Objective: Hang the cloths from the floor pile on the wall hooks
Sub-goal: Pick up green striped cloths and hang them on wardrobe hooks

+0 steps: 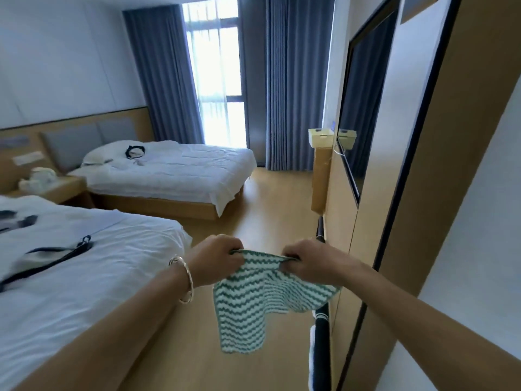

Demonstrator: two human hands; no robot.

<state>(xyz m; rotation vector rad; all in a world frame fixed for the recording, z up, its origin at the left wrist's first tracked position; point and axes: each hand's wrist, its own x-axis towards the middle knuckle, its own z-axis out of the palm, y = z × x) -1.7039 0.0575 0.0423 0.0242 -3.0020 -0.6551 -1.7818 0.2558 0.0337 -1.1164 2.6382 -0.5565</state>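
A green-and-white zigzag cloth (253,300) hangs in the air over the wooden floor, stretched along its top edge between both hands. My left hand (217,258), with a silver bangle on the wrist, is closed on the cloth's left top corner. On the right top corner my right hand (306,263) is closed in the same way. The cloth's lower part droops freely. No floor pile and no wall hooks are visible in this view.
A white bed (98,277) with dark straps on it lies close at my left, a second bed (174,170) further back. On my right run a wood-panelled wall (439,193), a wall-mounted screen (363,122) and a dark rail (321,334). Curtains (293,94) and a window stand at the far end.
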